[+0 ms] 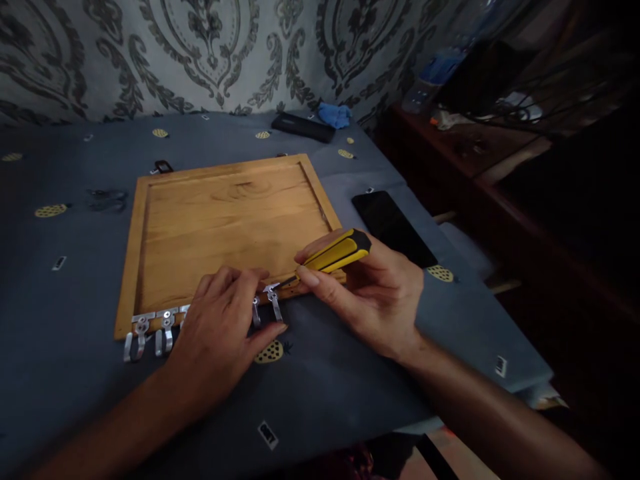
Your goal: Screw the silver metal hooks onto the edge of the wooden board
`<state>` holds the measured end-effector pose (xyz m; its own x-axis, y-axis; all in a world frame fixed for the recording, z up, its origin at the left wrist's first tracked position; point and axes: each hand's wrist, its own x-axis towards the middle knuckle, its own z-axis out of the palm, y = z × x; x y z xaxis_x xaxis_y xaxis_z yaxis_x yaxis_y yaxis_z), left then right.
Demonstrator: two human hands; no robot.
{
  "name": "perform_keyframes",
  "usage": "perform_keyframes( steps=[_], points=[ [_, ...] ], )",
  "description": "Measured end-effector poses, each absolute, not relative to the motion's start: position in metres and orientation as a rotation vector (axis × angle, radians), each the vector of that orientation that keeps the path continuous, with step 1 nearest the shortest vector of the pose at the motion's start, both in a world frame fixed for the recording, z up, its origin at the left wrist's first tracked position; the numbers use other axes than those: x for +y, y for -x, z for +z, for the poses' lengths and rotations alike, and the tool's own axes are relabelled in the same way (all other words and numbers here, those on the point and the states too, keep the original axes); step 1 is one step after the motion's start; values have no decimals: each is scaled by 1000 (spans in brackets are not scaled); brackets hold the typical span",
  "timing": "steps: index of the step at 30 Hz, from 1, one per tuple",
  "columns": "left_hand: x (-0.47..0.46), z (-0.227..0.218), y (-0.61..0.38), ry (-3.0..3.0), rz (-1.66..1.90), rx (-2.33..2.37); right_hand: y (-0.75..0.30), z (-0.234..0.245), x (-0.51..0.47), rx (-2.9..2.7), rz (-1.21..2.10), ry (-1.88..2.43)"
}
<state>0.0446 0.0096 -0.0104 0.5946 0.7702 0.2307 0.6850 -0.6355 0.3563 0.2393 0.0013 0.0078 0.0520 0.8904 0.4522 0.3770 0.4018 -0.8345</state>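
A wooden board (225,220) with a raised rim lies on a blue cloth (75,267). Several metal hooks (143,333) are fixed along its near edge. My right hand (370,293) grips a yellow and black screwdriver (337,253), its tip resting at the rightmost hook (273,300). My left hand (223,323) lies palm down over the board's near edge, fingers curled on the hooks beside that one, thumb stretched below it. What the left fingers press on is partly hidden.
A black phone (393,227) lies right of the board. A dark flat case (303,127) and a blue crumpled cloth (335,115) sit at the far edge by the patterned wall. Dark wooden furniture (480,153) with clutter stands at the right.
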Motion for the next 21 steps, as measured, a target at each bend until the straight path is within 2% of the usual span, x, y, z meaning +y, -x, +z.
perform_keyframes(
  steps=[21],
  points=[
    [9,-9,-44,-2584,520,1196,-242,13,-2,-1561,605,1113]
  ],
)
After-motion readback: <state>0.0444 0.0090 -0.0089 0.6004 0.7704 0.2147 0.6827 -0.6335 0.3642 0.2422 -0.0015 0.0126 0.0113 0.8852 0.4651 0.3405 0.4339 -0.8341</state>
